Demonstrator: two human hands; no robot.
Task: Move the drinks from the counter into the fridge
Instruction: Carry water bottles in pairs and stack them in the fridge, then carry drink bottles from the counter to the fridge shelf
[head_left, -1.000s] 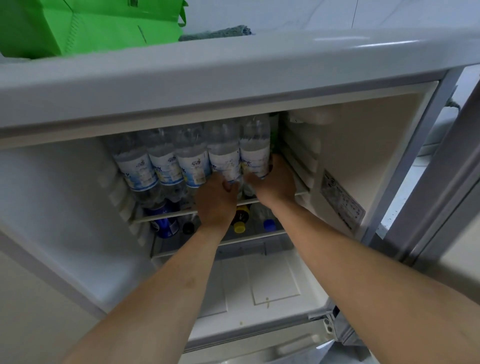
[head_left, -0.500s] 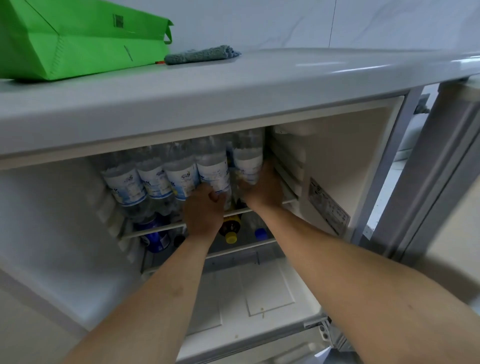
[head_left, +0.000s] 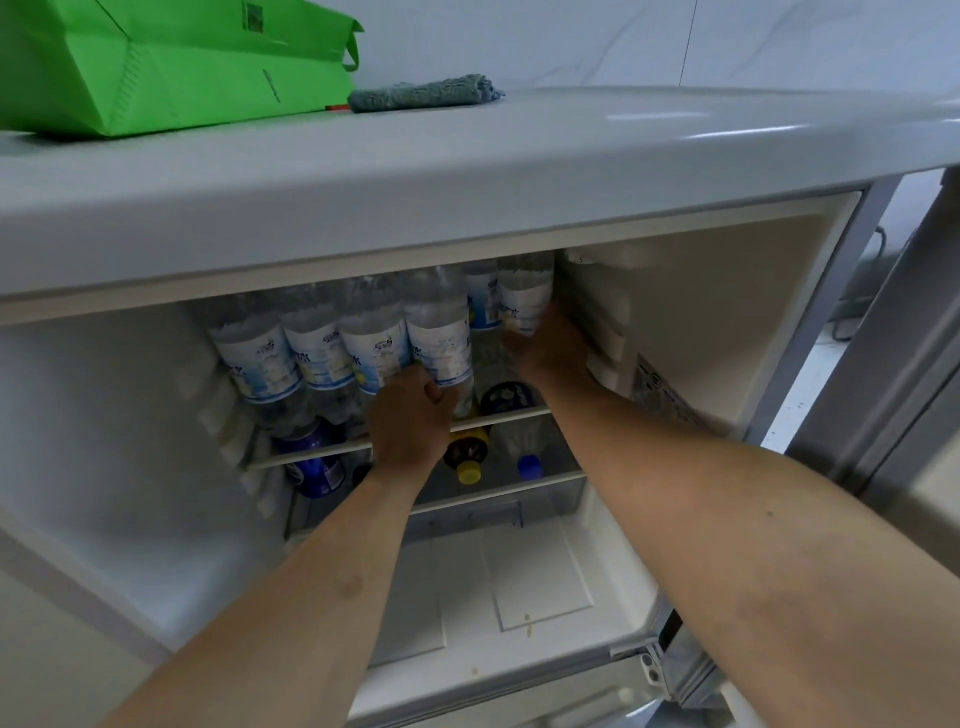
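Observation:
The small fridge (head_left: 701, 291) stands open under the grey counter (head_left: 467, 171). On its upper wire shelf (head_left: 509, 418) stands a row of several clear water bottles with white-and-blue labels. My left hand (head_left: 410, 415) grips the lower part of one water bottle (head_left: 441, 338) near the row's middle. My right hand (head_left: 550, 348) holds the rightmost water bottle (head_left: 522, 296), further back by the right wall. Both bottles stand about upright on the shelf.
A green bag (head_left: 171, 62) and a grey cloth (head_left: 421, 93) lie on the counter. Below the upper shelf lie a blue can (head_left: 311, 462), a yellow-capped bottle (head_left: 467, 457) and a blue-capped bottle (head_left: 530, 457). The fridge door (head_left: 883, 364) stands open at right.
My right hand has pushed the rightmost bottle deeper and toward the right wall. My left hand stays on its bottle. The view has tilted up, showing more of the counter.

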